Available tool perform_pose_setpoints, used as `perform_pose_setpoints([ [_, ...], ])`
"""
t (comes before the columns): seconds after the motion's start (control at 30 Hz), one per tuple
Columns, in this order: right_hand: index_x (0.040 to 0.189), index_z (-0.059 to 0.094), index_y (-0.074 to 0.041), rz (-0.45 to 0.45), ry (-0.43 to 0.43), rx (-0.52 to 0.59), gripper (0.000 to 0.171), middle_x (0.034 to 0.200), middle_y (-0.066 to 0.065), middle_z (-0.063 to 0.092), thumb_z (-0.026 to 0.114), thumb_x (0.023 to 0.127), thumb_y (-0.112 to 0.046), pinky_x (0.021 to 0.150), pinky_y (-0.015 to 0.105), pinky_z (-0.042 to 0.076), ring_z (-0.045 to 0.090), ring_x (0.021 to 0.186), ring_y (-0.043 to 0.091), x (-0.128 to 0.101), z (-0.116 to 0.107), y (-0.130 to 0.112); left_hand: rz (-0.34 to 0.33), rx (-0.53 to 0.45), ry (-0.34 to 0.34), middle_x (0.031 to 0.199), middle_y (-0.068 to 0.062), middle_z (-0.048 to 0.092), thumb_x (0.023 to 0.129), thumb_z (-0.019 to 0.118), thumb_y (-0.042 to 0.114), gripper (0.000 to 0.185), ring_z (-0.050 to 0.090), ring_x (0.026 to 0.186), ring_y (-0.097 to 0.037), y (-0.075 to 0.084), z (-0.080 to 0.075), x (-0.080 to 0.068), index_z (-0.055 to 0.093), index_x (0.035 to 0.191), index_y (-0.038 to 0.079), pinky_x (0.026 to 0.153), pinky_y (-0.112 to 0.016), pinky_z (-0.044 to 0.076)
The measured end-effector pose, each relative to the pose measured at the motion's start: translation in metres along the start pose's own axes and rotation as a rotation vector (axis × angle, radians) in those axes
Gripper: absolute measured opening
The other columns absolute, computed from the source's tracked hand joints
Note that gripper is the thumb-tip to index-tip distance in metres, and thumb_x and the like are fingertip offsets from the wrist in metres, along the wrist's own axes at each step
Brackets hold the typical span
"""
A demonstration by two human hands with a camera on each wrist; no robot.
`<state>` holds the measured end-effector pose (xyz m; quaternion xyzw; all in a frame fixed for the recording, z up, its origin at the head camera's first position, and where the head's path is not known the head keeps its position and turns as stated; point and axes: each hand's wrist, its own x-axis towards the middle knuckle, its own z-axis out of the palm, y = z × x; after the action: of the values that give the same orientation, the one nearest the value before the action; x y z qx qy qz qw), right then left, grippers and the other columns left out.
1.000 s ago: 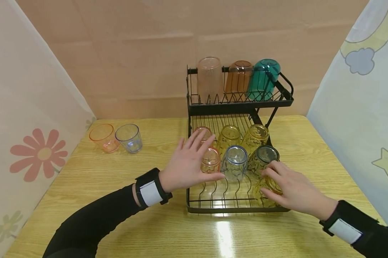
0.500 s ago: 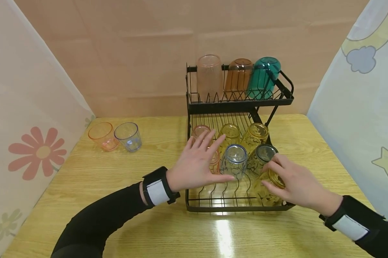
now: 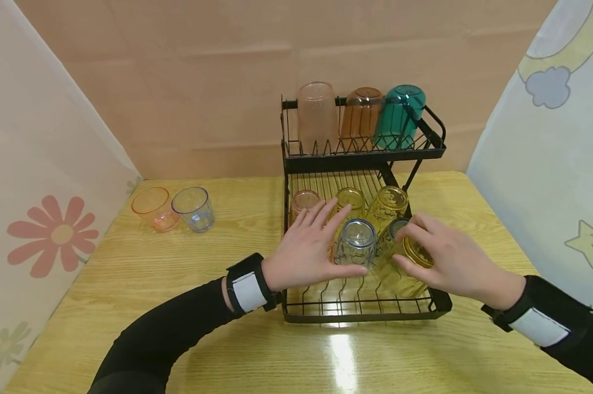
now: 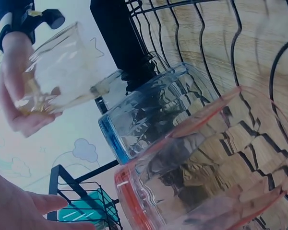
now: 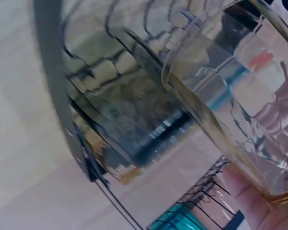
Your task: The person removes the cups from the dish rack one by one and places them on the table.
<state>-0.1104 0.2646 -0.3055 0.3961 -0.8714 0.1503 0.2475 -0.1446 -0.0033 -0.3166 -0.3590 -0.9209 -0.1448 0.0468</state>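
Observation:
My right hand (image 3: 451, 260) grips an upside-down yellow drinking glass (image 3: 402, 279) by its base, above the front right of the black dish rack (image 3: 365, 317). In the left wrist view this yellow glass (image 4: 62, 72) hangs clear of the rack's wires. My left hand (image 3: 308, 254) spreads its fingers over the rack's left side and holds nothing. Below it, an orange-rimmed glass (image 4: 206, 167) is mostly hidden in the head view. A blue-rimmed glass (image 3: 356, 243) stands upside down between the hands. The dark grey glass (image 3: 387, 241) beside it is partly covered by my right fingers.
Behind stand a pink glass (image 3: 303, 201) and two yellow glasses, one (image 3: 389, 205) at the right. The upper tier (image 3: 365, 162) bears clear pink, brown and teal (image 3: 401, 117) glasses. Upright orange-rimmed (image 3: 153, 210) and blue-rimmed (image 3: 195, 210) glasses stand on the table at left.
My right hand has raised the yellow glass slightly from the rack's front right corner. My left hand has moved a little to the right, now covering the orange-rimmed glass.

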Motion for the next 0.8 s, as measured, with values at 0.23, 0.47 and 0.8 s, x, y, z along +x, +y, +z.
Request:
perform_pose_setpoints([
  [0.23, 0.094, 0.063, -0.011, -0.028, 0.024, -0.033, 0.054, 0.084, -0.003, 0.044, 0.036, 0.099, -0.058, 0.045, 0.02, 0.026, 0.029, 0.059, 0.003, 0.022, -0.013, 0.0, 0.0, -0.018, -0.013, 0.161, -0.011, 0.01, 0.078, 0.051, 0.08, 0.106, 0.015, 0.145, -0.033, 0.008, 0.0, 0.007, 0.014, 0.157, 0.021, 0.113, -0.053, 0.014],
  [0.47, 0.095, 0.064, -0.008, 0.04, 0.082, -0.001, 0.057, 0.087, 0.001, 0.049, 0.037, 0.098, -0.058, 0.052, 0.021, 0.032, 0.039, 0.065, 0.009, 0.033, -0.022, 0.001, -0.005, -0.109, -0.013, 0.161, -0.009, 0.009, 0.08, 0.052, 0.077, 0.105, 0.011, 0.146, -0.027, 0.016, 0.0, 0.016, 0.01, 0.158, 0.02, 0.114, -0.053, 0.012],
  [0.8, 0.104, 0.063, 0.002, 0.341, 0.262, 0.284, 0.02, 0.092, 0.005, 0.051, 0.058, 0.087, -0.007, 0.065, 0.028, 0.028, 0.04, 0.081, 0.015, 0.047, -0.01, -0.006, -0.169, -0.843, 0.046, 0.161, 0.001, 0.01, 0.087, 0.057, 0.064, 0.093, 0.016, 0.145, -0.021, 0.019, -0.005, 0.014, 0.007, 0.157, 0.028, 0.109, -0.055, 0.024],
])
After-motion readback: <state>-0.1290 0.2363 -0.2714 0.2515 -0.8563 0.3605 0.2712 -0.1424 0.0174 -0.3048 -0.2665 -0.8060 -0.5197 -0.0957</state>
